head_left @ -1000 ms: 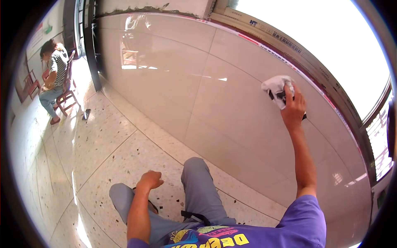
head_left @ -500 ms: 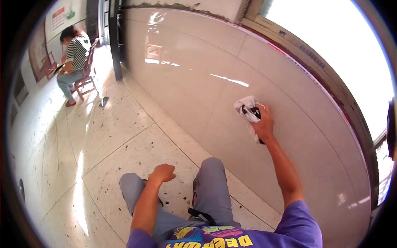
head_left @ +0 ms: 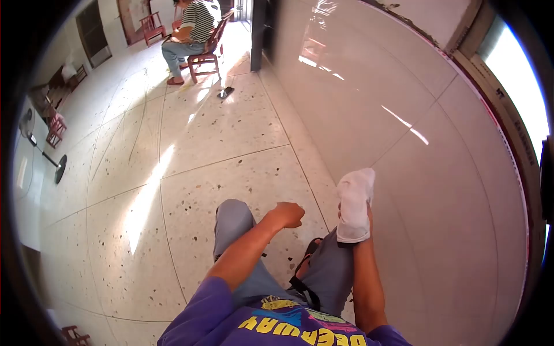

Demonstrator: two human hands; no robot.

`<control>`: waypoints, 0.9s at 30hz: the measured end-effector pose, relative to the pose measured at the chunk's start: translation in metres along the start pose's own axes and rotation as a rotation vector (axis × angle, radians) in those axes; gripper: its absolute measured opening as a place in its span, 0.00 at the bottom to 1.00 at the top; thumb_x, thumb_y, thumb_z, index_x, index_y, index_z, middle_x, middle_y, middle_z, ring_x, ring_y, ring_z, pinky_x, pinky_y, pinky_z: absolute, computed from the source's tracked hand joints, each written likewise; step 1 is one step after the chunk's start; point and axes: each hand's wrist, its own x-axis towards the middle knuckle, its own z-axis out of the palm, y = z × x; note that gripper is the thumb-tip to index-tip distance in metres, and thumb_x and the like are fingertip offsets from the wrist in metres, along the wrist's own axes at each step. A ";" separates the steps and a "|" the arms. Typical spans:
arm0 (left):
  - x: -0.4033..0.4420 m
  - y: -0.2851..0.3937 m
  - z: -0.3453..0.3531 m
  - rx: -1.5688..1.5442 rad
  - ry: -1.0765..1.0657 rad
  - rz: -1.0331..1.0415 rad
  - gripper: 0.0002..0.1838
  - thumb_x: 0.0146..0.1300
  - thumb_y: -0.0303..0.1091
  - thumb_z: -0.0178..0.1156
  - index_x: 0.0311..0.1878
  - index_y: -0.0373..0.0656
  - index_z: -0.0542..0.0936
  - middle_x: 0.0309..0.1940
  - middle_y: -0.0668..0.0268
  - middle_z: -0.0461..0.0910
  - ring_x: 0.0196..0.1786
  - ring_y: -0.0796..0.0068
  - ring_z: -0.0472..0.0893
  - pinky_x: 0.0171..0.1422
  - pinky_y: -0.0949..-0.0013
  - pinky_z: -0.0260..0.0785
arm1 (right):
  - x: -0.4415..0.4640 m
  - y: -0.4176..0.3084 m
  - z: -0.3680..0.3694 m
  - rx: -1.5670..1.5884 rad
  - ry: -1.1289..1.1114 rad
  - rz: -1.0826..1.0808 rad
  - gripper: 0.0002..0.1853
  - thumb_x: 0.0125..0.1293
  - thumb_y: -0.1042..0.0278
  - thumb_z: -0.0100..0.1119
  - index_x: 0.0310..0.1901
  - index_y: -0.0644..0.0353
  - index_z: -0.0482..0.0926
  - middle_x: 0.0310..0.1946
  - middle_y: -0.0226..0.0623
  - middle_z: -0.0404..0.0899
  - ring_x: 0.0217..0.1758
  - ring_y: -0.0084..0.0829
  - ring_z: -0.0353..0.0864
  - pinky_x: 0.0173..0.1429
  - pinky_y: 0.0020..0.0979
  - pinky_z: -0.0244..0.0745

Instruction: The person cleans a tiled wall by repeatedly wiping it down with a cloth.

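A white cloth (head_left: 354,205) with a dark lower edge hangs from my right hand (head_left: 370,219), in front of the glossy tiled wall (head_left: 427,190). The cloth covers most of that hand, so its fingers are largely hidden; I cannot tell whether the cloth touches the wall. My left hand (head_left: 287,215) is closed in a loose fist with nothing visible in it, its forearm over my bent left knee (head_left: 234,222).
A person in a striped top (head_left: 201,20) sits on a wooden chair (head_left: 212,52) at the back. A dark flat object (head_left: 225,92) lies on the speckled floor (head_left: 231,167). A standing fan (head_left: 57,167) is at far left, a window frame (head_left: 496,92) upper right.
My right hand has come down and closer to my right knee with the cloth, which now hangs longer instead of bunched on the wall. The view has turned; my left hand stays closed.
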 end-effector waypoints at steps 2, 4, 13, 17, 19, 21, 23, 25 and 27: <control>0.001 0.001 0.003 -0.022 -0.003 0.002 0.12 0.58 0.33 0.62 0.40 0.34 0.86 0.41 0.50 0.86 0.46 0.48 0.86 0.47 0.48 0.78 | -0.001 0.000 0.002 0.038 -0.019 0.008 0.31 0.74 0.44 0.49 0.66 0.62 0.71 0.54 0.51 0.81 0.53 0.47 0.83 0.53 0.47 0.81; 0.005 0.004 -0.001 0.030 -0.067 0.001 0.15 0.62 0.40 0.62 0.45 0.38 0.84 0.43 0.52 0.85 0.49 0.50 0.84 0.50 0.50 0.78 | -0.001 0.000 0.004 0.066 -0.025 0.019 0.31 0.73 0.43 0.49 0.66 0.62 0.72 0.54 0.51 0.81 0.52 0.47 0.83 0.52 0.47 0.81; 0.002 0.016 0.001 0.060 -0.072 0.023 0.12 0.59 0.34 0.62 0.39 0.37 0.87 0.42 0.49 0.86 0.46 0.50 0.86 0.45 0.49 0.78 | 0.001 -0.002 0.017 0.140 -0.030 0.030 0.32 0.73 0.40 0.49 0.64 0.62 0.73 0.53 0.51 0.81 0.51 0.49 0.82 0.50 0.46 0.80; -0.001 0.017 0.006 0.092 -0.069 0.054 0.12 0.59 0.34 0.62 0.40 0.37 0.87 0.43 0.49 0.86 0.46 0.50 0.86 0.45 0.50 0.78 | 0.007 -0.007 0.021 0.105 -0.090 -0.032 0.31 0.73 0.40 0.50 0.63 0.60 0.74 0.53 0.51 0.81 0.50 0.50 0.82 0.50 0.46 0.79; -0.001 0.018 0.004 0.074 -0.129 0.039 0.14 0.63 0.38 0.62 0.43 0.37 0.84 0.41 0.50 0.85 0.46 0.48 0.85 0.54 0.43 0.74 | 0.011 -0.008 0.022 0.097 -0.112 -0.078 0.31 0.72 0.40 0.52 0.64 0.57 0.75 0.52 0.51 0.81 0.49 0.51 0.82 0.49 0.47 0.79; -0.001 0.020 0.002 0.070 -0.170 0.034 0.15 0.66 0.40 0.62 0.44 0.37 0.83 0.40 0.50 0.85 0.47 0.47 0.84 0.56 0.41 0.74 | 0.010 -0.009 0.037 -0.238 0.051 -0.235 0.31 0.71 0.38 0.53 0.63 0.56 0.75 0.51 0.49 0.82 0.48 0.50 0.81 0.48 0.46 0.80; -0.001 0.021 0.000 0.080 -0.191 0.037 0.15 0.65 0.41 0.62 0.45 0.37 0.83 0.40 0.50 0.85 0.46 0.47 0.85 0.52 0.45 0.76 | 0.004 -0.011 0.068 -0.353 0.139 -0.276 0.32 0.70 0.36 0.54 0.63 0.54 0.75 0.50 0.47 0.82 0.47 0.49 0.82 0.47 0.44 0.80; 0.001 0.020 0.003 0.088 -0.169 0.043 0.16 0.65 0.41 0.62 0.45 0.37 0.83 0.40 0.50 0.85 0.47 0.48 0.85 0.51 0.46 0.77 | -0.007 -0.013 0.108 -0.400 0.188 -0.245 0.33 0.69 0.35 0.54 0.63 0.53 0.75 0.49 0.45 0.83 0.48 0.47 0.82 0.45 0.42 0.81; 0.002 0.019 0.007 0.082 -0.134 0.046 0.14 0.62 0.39 0.62 0.43 0.37 0.85 0.40 0.50 0.86 0.46 0.49 0.85 0.48 0.48 0.77 | -0.019 -0.012 0.166 -0.756 0.308 -0.289 0.33 0.69 0.34 0.54 0.64 0.53 0.75 0.49 0.43 0.83 0.49 0.46 0.82 0.44 0.42 0.81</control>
